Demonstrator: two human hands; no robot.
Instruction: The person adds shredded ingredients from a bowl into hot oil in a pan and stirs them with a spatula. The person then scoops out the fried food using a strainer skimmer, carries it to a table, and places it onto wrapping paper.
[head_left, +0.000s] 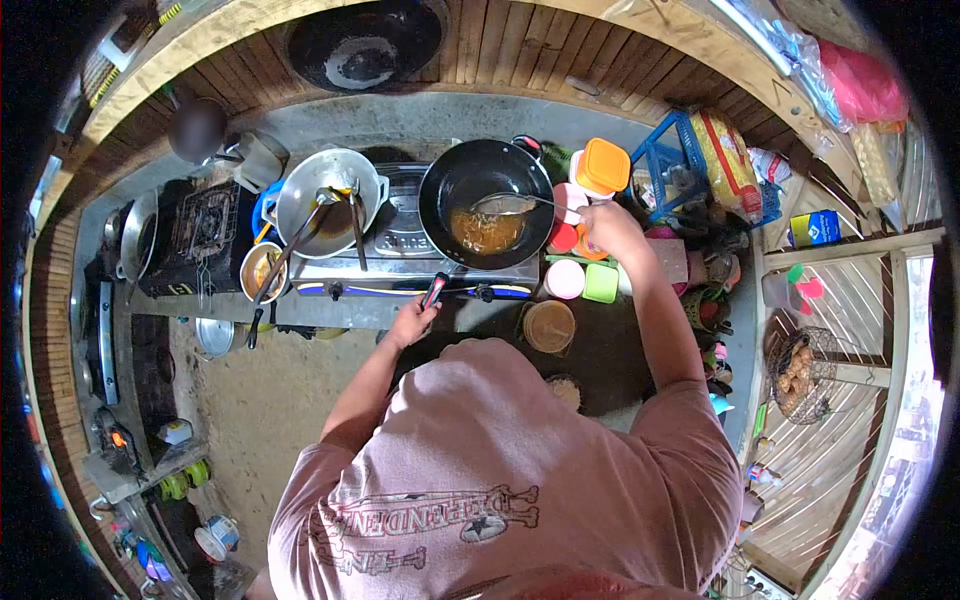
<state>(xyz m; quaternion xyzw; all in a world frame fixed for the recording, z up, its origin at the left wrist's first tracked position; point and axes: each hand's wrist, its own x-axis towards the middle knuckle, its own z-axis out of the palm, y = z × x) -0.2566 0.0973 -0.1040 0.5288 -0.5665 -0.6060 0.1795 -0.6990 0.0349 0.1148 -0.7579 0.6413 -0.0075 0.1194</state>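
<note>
On the right burner of the gas stove (405, 268) sits a black wok (455, 175) with brown, bubbling liquid (487, 232) in it. My left hand (412, 322) is closed round the wok's handle (435, 291), at the near side. My right hand (612, 228) grips the handle of a long metal spatula (503, 204); its oval head is inside the wok, at the upper edge of the liquid. Several lidded containers stand beside the right hand, among them an orange-lidded one (605, 165) and a green-lidded one (600, 282).
Left of the wok, a silver pan (295, 180) holds a ladle and another utensil. An orange-brown bowl (264, 270) stands at the counter's front. A blue basket (665, 165) sits at the right. Below the counter is a round brown-topped container (549, 326).
</note>
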